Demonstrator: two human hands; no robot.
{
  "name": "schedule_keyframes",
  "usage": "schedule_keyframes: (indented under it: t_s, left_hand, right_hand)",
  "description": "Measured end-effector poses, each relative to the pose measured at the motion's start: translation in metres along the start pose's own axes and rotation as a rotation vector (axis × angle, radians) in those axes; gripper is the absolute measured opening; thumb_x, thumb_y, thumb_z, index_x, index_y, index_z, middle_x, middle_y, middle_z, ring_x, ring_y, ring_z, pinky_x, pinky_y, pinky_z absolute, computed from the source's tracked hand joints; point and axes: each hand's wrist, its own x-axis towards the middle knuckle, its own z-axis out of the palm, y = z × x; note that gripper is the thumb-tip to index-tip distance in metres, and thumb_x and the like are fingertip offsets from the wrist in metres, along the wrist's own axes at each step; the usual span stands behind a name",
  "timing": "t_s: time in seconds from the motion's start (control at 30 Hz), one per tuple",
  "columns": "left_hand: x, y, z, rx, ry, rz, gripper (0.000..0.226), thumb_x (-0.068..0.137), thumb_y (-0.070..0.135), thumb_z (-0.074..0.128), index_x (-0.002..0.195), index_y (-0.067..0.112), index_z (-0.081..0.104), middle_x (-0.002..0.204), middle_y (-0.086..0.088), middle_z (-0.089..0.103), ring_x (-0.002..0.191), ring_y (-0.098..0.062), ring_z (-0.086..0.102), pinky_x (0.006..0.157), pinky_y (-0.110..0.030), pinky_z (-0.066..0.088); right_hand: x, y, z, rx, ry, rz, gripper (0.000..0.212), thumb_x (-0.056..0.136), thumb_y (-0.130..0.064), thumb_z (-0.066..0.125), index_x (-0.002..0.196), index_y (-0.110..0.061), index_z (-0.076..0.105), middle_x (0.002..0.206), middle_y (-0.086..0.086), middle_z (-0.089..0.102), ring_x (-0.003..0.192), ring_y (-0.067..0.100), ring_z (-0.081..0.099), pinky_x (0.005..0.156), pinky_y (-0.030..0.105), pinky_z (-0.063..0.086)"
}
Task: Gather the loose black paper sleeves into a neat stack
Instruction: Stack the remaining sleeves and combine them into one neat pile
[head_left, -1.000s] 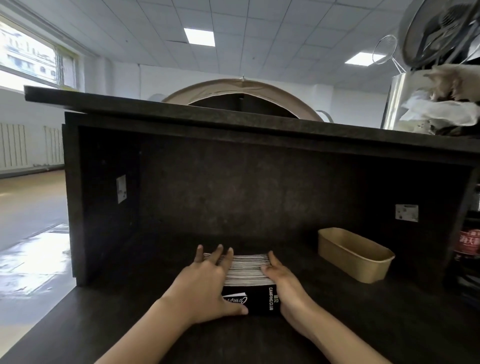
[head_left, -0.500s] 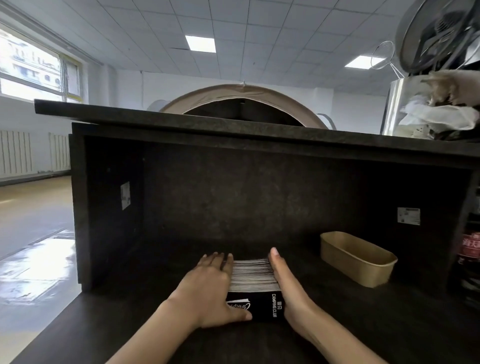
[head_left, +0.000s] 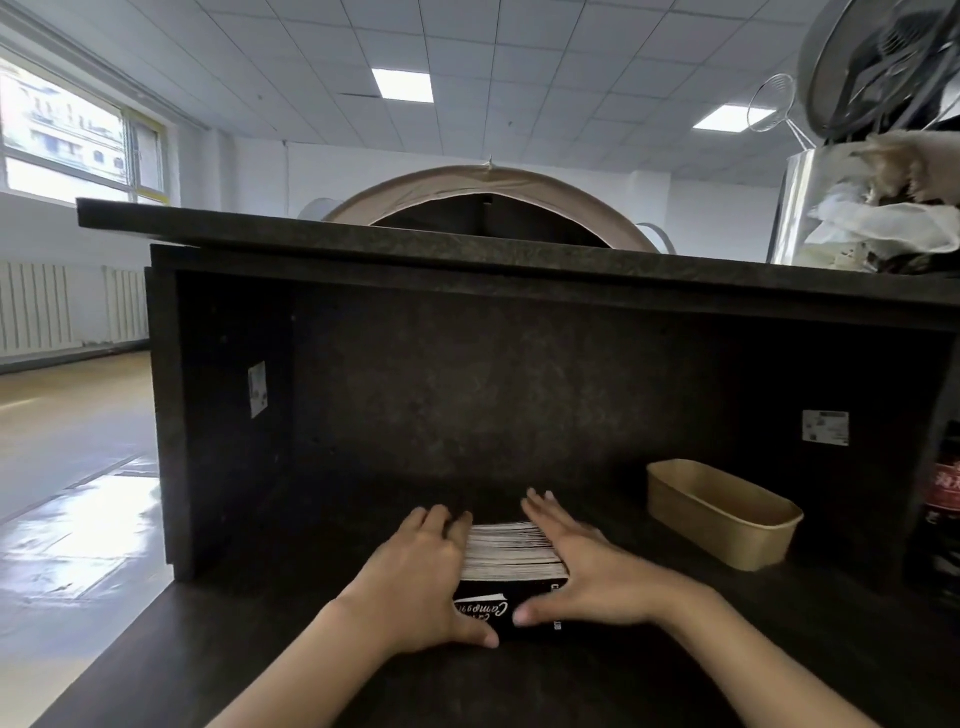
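The black paper sleeves (head_left: 511, 553) are seen already drawn together into one block, standing on edge on the dark tabletop (head_left: 675, 649), under the overhanging shelf. The block is flanked by both hands: the left hand (head_left: 415, 582) is laid flat against its left side, the right hand (head_left: 587, 577) against its right side, fingers straight and thumbs set across the printed front face. Nothing is gripped; the block is only pressed between the palms. The pale upper edges appear nearly level, though slight unevenness is suggested. No stray sleeves are seen elsewhere. A brown paper tray (head_left: 722, 512) stands well apart to the right. The gathering is judged almost done; only final squaring seems left.
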Motion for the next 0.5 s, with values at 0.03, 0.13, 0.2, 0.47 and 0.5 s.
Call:
schedule_keyframes:
  t_s: [0.03,0.13,0.2,0.47,0.5]
  left_hand:
    - [0.002,-0.001,0.0,0.024,-0.006,0.004,0.115,0.067,0.074,0.064,0.152,0.012,0.017,0.146,-0.005,0.032,0.135,-0.024,0.029,0.116,-0.033,0.028]
    - [0.009,-0.003,0.0,0.116,-0.013,0.027,0.106,0.063,0.078,0.063,0.142,0.013,0.032,0.136,-0.005,0.043,0.127,-0.024,0.04,0.112,-0.036,0.033]
    - [0.014,-0.005,0.0,0.138,-0.009,0.048,0.101,0.061,0.08,0.062,0.135,0.016,0.037,0.131,-0.003,0.047,0.122,-0.024,0.045,0.109,-0.036,0.035]
    - [0.014,-0.037,0.004,-0.311,0.002,0.072,0.087,0.052,0.071,0.075,0.126,0.038,0.042,0.117,0.02,0.048,0.108,0.002,0.046,0.099,-0.021,0.041]
    - [0.012,-0.041,0.005,-0.361,-0.008,0.051,0.087,0.051,0.069,0.077,0.125,0.039,0.043,0.116,0.021,0.047,0.107,0.003,0.047,0.098,-0.02,0.043]
  right_hand:
    - [0.003,0.001,-0.002,-0.072,-0.026,0.007,0.116,0.076,-0.054,0.072,0.154,-0.023,-0.008,0.153,-0.016,-0.009,0.147,0.008,-0.012,0.122,0.032,0.0]
    - [0.012,0.001,0.0,-0.087,-0.032,0.017,0.115,0.072,-0.055,0.075,0.154,-0.022,0.002,0.161,-0.005,0.008,0.148,0.014,0.008,0.121,0.029,0.013]
    - [0.014,0.003,-0.001,-0.056,-0.003,0.0,0.101,0.068,-0.051,0.079,0.148,-0.025,0.022,0.147,-0.008,0.033,0.135,0.011,0.034,0.115,0.027,0.029]
    - [0.012,0.016,0.014,0.162,0.126,-0.048,0.066,0.057,-0.047,0.085,0.11,-0.039,0.047,0.112,-0.015,0.057,0.105,-0.002,0.055,0.094,0.023,0.049]
    - [0.011,0.016,0.015,0.17,0.147,-0.057,0.065,0.057,-0.047,0.086,0.109,-0.039,0.048,0.111,-0.015,0.057,0.104,-0.003,0.056,0.093,0.023,0.049]
